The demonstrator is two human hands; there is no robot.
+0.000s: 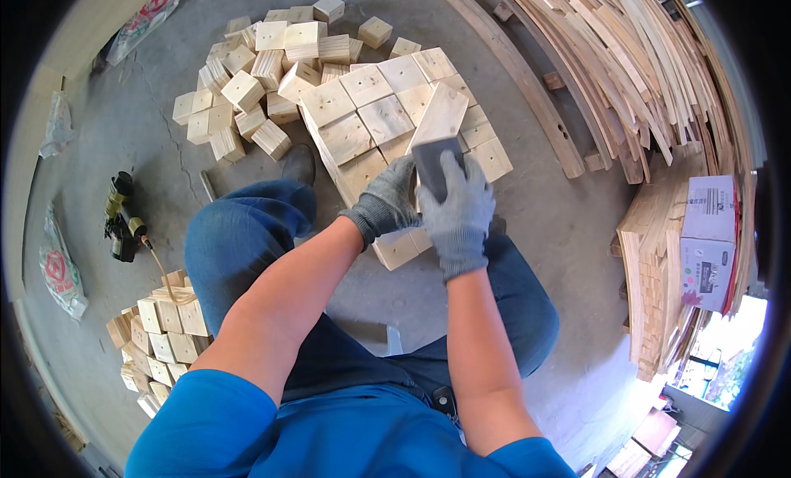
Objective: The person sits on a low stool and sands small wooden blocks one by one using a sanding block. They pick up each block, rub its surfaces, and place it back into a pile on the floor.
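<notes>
Both my hands wear grey knit gloves and meet over a wooden block layer. My left hand (386,198) is closed around the near end of a pale wooden block (442,114), its fingertips partly hidden. My right hand (459,210) grips a dark grey rectangular block (432,165), which looks like a sanding block. The dark block lies against the wooden block and covers its lower part. Beneath them, square wooden blocks (383,118) sit side by side in rows, several with a small dark hole or knot in the face.
A loose heap of wooden blocks (268,66) lies far left. More blocks (169,317) are stacked at near left, by a black and yellow power tool (122,218) with a hose. Long wooden strips (610,58) and a white-purple carton (709,239) stand right. My knees flank the work.
</notes>
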